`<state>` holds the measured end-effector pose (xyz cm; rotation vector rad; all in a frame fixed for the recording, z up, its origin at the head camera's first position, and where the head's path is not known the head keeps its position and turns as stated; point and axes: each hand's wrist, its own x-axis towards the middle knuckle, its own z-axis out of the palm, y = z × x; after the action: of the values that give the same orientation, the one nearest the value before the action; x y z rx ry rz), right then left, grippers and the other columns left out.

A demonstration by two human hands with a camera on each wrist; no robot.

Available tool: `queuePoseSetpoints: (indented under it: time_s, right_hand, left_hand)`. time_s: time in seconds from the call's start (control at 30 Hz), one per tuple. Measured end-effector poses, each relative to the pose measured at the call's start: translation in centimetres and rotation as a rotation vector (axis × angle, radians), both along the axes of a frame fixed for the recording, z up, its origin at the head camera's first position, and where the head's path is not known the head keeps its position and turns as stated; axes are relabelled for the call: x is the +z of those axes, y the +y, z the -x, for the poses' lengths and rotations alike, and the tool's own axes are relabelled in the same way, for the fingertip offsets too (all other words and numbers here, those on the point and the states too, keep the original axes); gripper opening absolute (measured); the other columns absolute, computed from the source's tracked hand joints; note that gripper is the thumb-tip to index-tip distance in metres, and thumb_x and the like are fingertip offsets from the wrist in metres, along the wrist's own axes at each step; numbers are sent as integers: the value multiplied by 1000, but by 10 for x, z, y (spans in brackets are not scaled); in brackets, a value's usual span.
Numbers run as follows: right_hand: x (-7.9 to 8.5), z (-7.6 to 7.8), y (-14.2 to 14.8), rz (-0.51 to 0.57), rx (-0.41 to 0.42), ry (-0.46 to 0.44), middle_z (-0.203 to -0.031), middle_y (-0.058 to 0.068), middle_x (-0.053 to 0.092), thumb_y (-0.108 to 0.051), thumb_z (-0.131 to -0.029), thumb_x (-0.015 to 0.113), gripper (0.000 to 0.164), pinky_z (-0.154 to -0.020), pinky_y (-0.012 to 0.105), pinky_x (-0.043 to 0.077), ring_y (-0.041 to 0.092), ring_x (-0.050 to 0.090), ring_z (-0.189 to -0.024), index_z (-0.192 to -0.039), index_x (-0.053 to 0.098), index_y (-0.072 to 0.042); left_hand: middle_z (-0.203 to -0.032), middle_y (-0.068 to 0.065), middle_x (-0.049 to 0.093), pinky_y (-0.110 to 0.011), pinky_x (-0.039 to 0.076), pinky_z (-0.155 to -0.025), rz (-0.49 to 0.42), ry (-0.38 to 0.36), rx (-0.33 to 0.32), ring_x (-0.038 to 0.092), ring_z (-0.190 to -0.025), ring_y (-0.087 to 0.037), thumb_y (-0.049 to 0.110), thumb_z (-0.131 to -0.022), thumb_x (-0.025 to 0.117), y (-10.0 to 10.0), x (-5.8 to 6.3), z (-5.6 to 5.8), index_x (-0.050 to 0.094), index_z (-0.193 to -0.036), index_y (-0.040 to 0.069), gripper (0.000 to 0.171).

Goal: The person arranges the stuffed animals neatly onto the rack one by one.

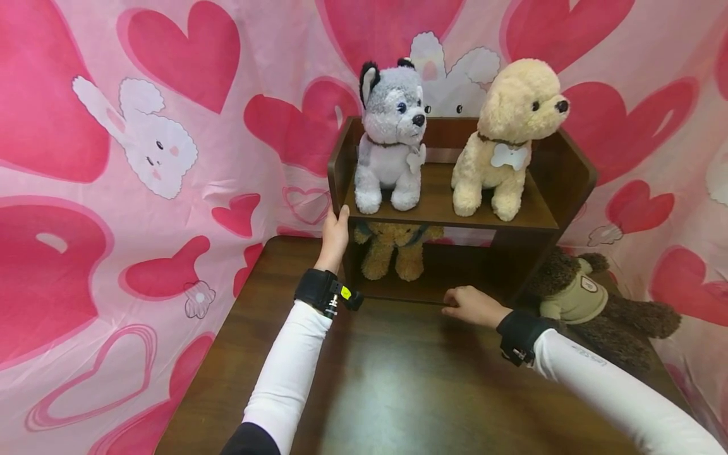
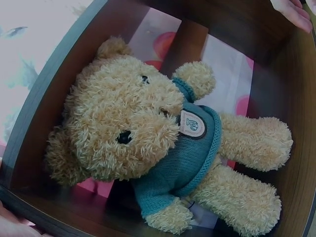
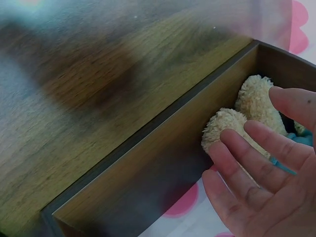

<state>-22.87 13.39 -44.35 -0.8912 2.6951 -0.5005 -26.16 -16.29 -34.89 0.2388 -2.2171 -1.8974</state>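
A dark wooden two-tier shelf (image 1: 452, 222) stands on the table. My left hand (image 1: 334, 239) holds the front edge of its left side panel, thumb at the front; part of this hand shows at the lower left of the left wrist view. Inside the lower compartment is a curly tan teddy bear (image 2: 118, 113) in a teal sweater; the upper board hides its head in the head view. My right hand (image 1: 474, 306) is at the front of the lower compartment, its fingers loosely bent and holding nothing. In the right wrist view its fingers overlap the bear's feet (image 3: 224, 129).
On the upper tier sit a grey husky plush (image 1: 392, 139) at left and a cream dog plush (image 1: 506, 142) at right. A dark brown bear plush (image 1: 586, 303) in a beige top lies right of the shelf on the table (image 1: 387, 392). Behind hangs a pink heart-patterned cloth (image 1: 261, 57).
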Motion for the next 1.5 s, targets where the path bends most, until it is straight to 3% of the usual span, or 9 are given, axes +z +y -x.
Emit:
queuePoseSetpoints:
  time_s: [0.17, 0.37, 0.67, 1.07, 1.5]
  right_hand:
    - [2, -1, 8, -10, 13, 29, -88, 6, 64, -23, -84, 63, 24, -70, 36, 49, 20, 60, -81, -95, 64, -2]
    - [5, -3, 16, -7, 7, 42, -87, 7, 64, -23, -84, 63, 22, -68, 36, 49, 19, 60, -79, -93, 64, -3]
    - [4, -7, 31, -16, 24, 40, -87, 7, 64, -24, -83, 64, 24, -68, 36, 49, 21, 60, -80, -93, 64, -2]
    - [10, -10, 52, -8, 13, 3, -88, 6, 64, -25, -84, 63, 24, -67, 35, 48, 21, 60, -80, -94, 63, -3]
    - [9, -15, 73, 7, 48, 70, -82, 4, 64, -20, -83, 64, 19, -66, 36, 49, 21, 61, -77, -88, 64, -1]
  left_hand:
    - [-147, -9, 26, -34, 18, -109, -3, 6, -3, 21, -135, -19, 30, -98, 37, 1, 0, 0, 19, -145, 8, 55]
    - [-151, -8, 15, -34, 14, -111, -2, -30, 3, 14, -137, -19, 34, -98, 37, 1, 1, 0, 12, -146, 6, 61]
    - [-148, -9, 25, -34, 19, -109, -2, 12, -7, 22, -135, -19, 30, -98, 37, 1, -2, 0, 18, -145, 9, 55]
    - [-148, -10, 24, -34, 17, -110, 13, 15, 6, 21, -135, -20, 30, -98, 37, 0, -3, 3, 17, -145, 6, 56]
    - [-144, -12, 32, -35, 21, -109, 9, 32, 16, 26, -133, -21, 28, -98, 38, 1, -4, 4, 24, -143, 7, 52]
